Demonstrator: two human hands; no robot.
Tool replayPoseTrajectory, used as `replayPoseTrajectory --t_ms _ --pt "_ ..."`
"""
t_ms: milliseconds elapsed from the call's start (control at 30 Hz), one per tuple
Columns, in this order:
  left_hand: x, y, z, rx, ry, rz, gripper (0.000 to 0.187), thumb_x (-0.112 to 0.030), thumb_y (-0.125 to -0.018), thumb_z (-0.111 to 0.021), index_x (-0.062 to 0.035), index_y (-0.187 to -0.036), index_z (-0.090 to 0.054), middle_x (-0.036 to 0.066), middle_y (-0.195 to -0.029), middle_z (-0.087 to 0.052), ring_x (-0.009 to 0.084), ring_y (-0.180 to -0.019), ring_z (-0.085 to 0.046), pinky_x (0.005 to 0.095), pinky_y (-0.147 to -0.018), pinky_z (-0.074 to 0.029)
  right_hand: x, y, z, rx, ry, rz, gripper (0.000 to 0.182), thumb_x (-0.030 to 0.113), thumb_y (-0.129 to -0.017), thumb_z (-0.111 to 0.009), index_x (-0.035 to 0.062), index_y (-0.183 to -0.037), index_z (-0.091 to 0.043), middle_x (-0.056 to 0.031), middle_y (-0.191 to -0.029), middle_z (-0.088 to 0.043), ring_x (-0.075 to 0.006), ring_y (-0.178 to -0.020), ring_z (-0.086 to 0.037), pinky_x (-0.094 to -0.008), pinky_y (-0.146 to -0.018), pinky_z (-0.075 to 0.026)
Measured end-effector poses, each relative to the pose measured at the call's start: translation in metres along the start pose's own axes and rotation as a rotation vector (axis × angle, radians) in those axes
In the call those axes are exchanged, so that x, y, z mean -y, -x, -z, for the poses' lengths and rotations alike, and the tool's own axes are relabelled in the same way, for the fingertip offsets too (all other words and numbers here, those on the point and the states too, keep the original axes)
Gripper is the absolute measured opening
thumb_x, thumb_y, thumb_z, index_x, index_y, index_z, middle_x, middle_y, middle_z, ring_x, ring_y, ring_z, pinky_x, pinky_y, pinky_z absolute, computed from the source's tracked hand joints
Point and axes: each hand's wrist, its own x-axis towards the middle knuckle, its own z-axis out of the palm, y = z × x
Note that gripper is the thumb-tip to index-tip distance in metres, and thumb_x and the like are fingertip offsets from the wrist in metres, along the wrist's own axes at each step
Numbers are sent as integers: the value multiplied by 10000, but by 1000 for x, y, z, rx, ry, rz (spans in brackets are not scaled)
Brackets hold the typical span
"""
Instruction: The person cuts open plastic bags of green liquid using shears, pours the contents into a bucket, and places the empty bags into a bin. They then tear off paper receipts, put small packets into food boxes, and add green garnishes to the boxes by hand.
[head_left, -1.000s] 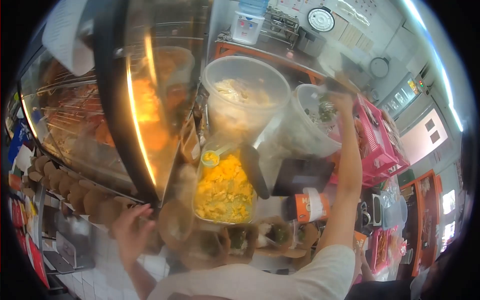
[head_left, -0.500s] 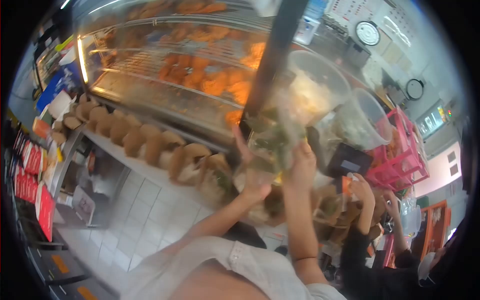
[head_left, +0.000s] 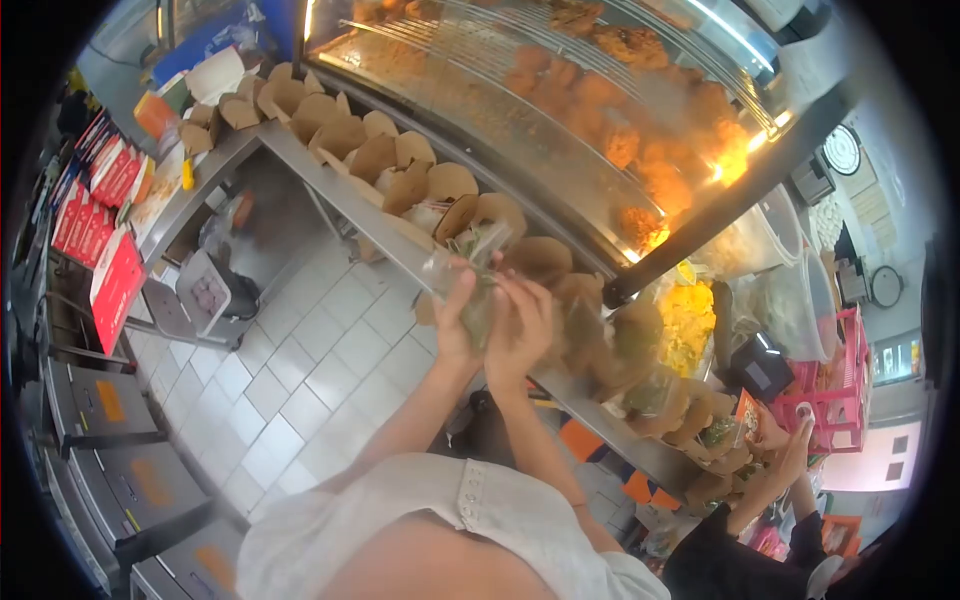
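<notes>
My left hand (head_left: 457, 317) and my right hand (head_left: 521, 318) are close together over the counter edge, near the middle of the view. Between them is a clear plastic bag (head_left: 480, 262) with green leafy pieces inside, and the fingers of both hands are closed on it. Just beyond my fingers stands a row of open brown paper boxes (head_left: 451, 183), some with pale food in them. To the right of my right hand, more boxes (head_left: 577, 318) follow the same counter.
A glass display case (head_left: 480, 110) of fried food stands behind the boxes. Right are yellow food (head_left: 688, 325), clear tubs (head_left: 806, 300), a pink basket (head_left: 850, 385) and a co-worker's hands (head_left: 785, 450). Red boxes (head_left: 118, 290) stand left.
My hands have moved left with the bag, from beside the tubs to the row of boxes. The view has turned, showing more of the left counter. The co-worker's hands have come closer together.
</notes>
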Motion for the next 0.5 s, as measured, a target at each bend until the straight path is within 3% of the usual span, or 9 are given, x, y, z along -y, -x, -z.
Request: replayPoseTrajectory --t_ms 67,133,167,233,267,333,400,433,500 --pt "-10 -2 5 8 21 -25 254 -286 -835 -516 -130 -1024 -451 126 -1031 -527 234 -914 -539 333 -764 -459 6 9 -13 18 2 0 160 102 -742 -653 27 -880 -621 -92 -887 -516 -176 -731 -519 -253 -604 -406" --pt "-21 -8 8 -177 -43 -59 269 -283 -843 -512 -101 -1035 -467 115 -992 -549 209 -881 -550 322 -740 -462 2 16 -27 -38 -208 -58 136 119 -749 -652 31 -830 -586 -82 -796 -562 -169 -629 -542 -268 -565 -420" --pt "-23 -14 24 -164 39 -52 301 -282 -838 -518 -55 -1032 -478 107 -944 -565 201 -848 -558 321 -727 -463 -2 14 -29 -53 -196 -53 136 119 -749 -652 31 -830 -586 -82 -796 -562 -169 -629 -542 -268 -565 -420" --pt "-27 -24 25 -223 34 -136 295 -271 -834 -521 -41 -1014 -484 108 -931 -565 207 -846 -559 324 -737 -463 -10 10 -30 286 -28 251 144 123 -758 -643 34 -812 -543 -55 -706 -588 -151 -525 -540 -272 -500 -424" --pt "-29 -27 24 -291 28 -244 289 -260 -829 -524 -28 -997 -490 108 -918 -566 213 -845 -560 327 -747 -463 -11 7 -28 282 -23 239 144 123 -758 -643 34 -812 -543 -55 -706 -588 -151 -525 -540 -272 -500 -424" --pt "-41 -33 13 -333 38 -234 272 -245 -820 -534 -23 -972 -498 112 -913 -562 224 -855 -558 341 -765 -462 -9 -13 -23 192 -20 181 163 111 -766 -628 31 -863 -524 -51 -659 -612 -120 -496 -544 -249 -450 -410" --pt "-52 -41 14 -381 42 -246 254 -229 -810 -544 -17 -947 -505 115 -909 -557 235 -865 -556 356 -784 -461 -16 -48 -17 33 -91 -42 137 74 -765 -609 20 -814 -494 -54 -674 -640 -78 -485 -517 -218 -438 -398" --pt "-59 -43 19 -371 31 -239 237 -217 -803 -554 -29 -931 -490 119 -932 -546 237 -882 -549 376 -802 -454 -24 -68 -8 128 -66 -141 123 65 -761 -610 29 -793 -497 -44 -685 -645 -76 -463 -494 -213 -433 -386" --pt "-68 -48 25 -357 4 -232 223 -205 -795 -565 -40 -916 -475 123 -956 -534 240 -898 -542 396 -821 -448 -38 -106 1 295 71 -27 143 117 -732 -643 52 -750 -517 -77 -593 -587 -155 -436 -489 -262 -429 -388"
